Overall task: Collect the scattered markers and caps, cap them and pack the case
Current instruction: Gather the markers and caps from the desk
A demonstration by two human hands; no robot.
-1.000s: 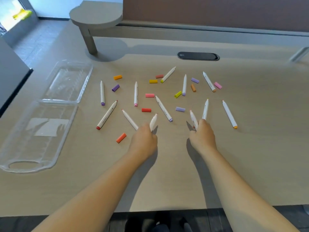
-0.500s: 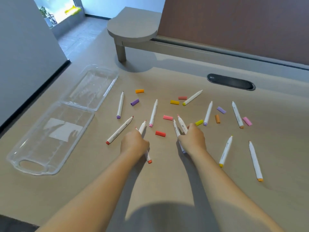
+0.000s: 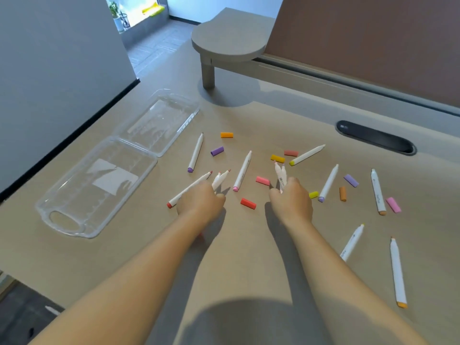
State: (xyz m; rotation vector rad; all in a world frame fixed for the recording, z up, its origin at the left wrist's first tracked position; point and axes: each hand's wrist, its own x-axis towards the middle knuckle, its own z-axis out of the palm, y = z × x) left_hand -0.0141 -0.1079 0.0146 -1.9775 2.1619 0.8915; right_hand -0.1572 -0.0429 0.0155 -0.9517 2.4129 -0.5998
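Left hand [image 3: 201, 204] gripped apparently two markers [image 3: 220, 179] | right hand [image 3: 291, 201] gripped two markers [image 3: 281, 174] | case [image 3: 104, 180] lay open, left.

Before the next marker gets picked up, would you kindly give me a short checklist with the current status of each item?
1. Left hand has a firm grip on its markers: ok, two stick out above the fingers.
2. Right hand holds its markers: ok, two held upright.
3. Clear case open to receive: ok, both halves lie flat on the table.
4. Held markers capped: not ok, tips bare.
5. Caps in reach: ok, red cap lies between the hands.
6. Cap count matches markers: cannot tell.
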